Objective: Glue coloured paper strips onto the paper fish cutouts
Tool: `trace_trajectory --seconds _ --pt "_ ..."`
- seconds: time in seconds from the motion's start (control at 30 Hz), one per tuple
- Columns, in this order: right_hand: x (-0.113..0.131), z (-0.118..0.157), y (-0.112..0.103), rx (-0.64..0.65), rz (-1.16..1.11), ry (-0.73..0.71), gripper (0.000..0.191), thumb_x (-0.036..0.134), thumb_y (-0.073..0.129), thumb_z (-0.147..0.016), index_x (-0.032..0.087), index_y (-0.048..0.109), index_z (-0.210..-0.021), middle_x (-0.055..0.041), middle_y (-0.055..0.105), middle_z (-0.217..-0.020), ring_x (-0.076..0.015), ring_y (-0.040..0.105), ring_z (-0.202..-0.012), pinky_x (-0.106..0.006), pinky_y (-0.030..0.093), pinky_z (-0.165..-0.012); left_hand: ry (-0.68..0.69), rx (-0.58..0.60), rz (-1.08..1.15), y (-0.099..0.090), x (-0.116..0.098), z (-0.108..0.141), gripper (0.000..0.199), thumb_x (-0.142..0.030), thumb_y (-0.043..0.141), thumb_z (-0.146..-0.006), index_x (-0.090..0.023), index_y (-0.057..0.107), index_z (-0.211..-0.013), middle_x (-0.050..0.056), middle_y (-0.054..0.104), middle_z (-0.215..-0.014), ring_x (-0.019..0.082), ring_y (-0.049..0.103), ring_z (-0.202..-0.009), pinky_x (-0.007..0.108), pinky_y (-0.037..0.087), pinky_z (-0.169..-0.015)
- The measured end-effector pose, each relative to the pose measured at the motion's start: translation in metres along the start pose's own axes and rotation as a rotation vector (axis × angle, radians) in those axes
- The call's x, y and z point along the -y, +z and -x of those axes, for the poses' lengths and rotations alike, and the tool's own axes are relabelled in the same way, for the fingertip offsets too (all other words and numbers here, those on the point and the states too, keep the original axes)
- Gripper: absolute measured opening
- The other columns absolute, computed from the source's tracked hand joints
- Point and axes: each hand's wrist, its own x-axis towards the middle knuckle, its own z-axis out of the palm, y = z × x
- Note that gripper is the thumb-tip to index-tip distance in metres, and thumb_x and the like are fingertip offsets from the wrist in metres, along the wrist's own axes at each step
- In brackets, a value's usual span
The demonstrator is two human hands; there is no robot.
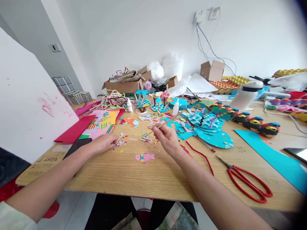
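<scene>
My right hand (166,136) is closed round a thin wooden stick (170,119), which slants across above the table. With its fingers curled together, my left hand (105,142) rests at a pile of tiny coloured paper bits (122,140); whatever its fingertips hold is hidden. In front of both hands lies a pink paper fish (145,157) with yellow and blue spots. Thin paper strips (146,139) lie between the hands. To the right of my right hand runs a red fuzzy stem (201,155).
Red-handled scissors (249,183) lie at the right front, beside a curved blue sheet (271,158). Blue paper discs (216,138) with fish decorations are stacked at centre right. Glue bottles (129,105) stand farther back. Coloured sheets (79,129) and a dark phone (79,145) are at left.
</scene>
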Motion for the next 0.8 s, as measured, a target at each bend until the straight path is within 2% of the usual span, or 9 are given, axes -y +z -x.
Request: trace_trajectory --seconds 0.53,0.67,0.8 --pt "-0.0017 0.0001 0.0005 -0.008 -0.013 -0.010 0.023 0.031 0.042 -0.085 0.016 0.056 -0.076 0.0012 0.047 -0.061 -0.0090 0.044 -0.053 -0.021 0.036 -0.050 0.024 -0.005 0.072 -0.0003 0.0030 -0.0023 0.006 -0.014 0.044 -0.067 -0.018 0.048 -0.065 -0.002 0.049 -0.061 0.013 0.045 -0.058 0.021 0.028 -0.052" --pt "-0.0011 0.0002 0.0006 -0.005 -0.010 -0.007 0.023 0.032 0.042 -0.086 0.016 0.056 -0.077 0.0006 0.049 -0.062 -0.0094 0.045 -0.054 -0.021 0.037 -0.050 0.019 -0.017 0.121 0.0015 0.0024 -0.0020 0.008 -0.015 0.043 -0.068 -0.018 0.045 -0.061 -0.004 0.044 -0.057 0.012 0.041 -0.054 0.022 0.026 -0.051" --pt "-0.0005 0.0002 0.0006 -0.005 -0.003 -0.013 0.024 0.032 0.042 -0.086 0.016 0.057 -0.077 0.0002 0.050 -0.062 -0.0095 0.046 -0.055 -0.021 0.037 -0.050 -0.006 -0.027 0.204 -0.0024 0.0048 -0.0007 0.008 -0.017 0.043 -0.067 -0.018 0.046 -0.060 -0.004 0.046 -0.056 0.012 0.043 -0.055 0.021 0.027 -0.051"
